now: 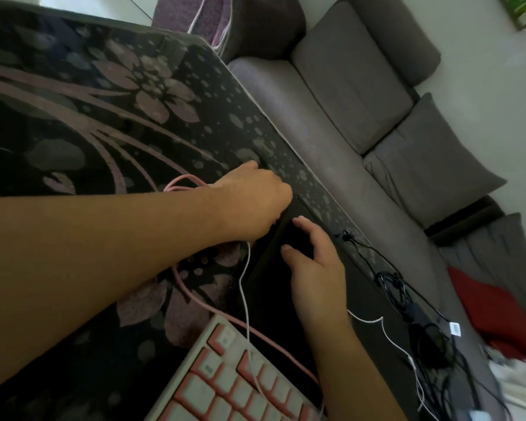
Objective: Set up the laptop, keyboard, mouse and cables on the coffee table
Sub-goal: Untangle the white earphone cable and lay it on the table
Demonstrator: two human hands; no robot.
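A closed black laptop (274,287) lies flat on the dark floral surface (104,117). My left hand (252,199) is curled into a fist at the laptop's far corner. A thin white cable (244,278) comes out from under this fist and runs down over the keyboard. My right hand (313,268) rests on the laptop lid with its fingers spread and relaxed. A white keyboard with pink-edged keys (225,387) sits at the near edge. Its pink cable (179,182) loops behind my left wrist. What the fist encloses is hidden. No mouse is visible.
A black charger brick with tangled black cables (422,332) lies to the right of the laptop, with another white cable (386,329) beside it. A grey sofa (346,86) with cushions runs along the right side. A red cloth (492,305) lies at the far right.
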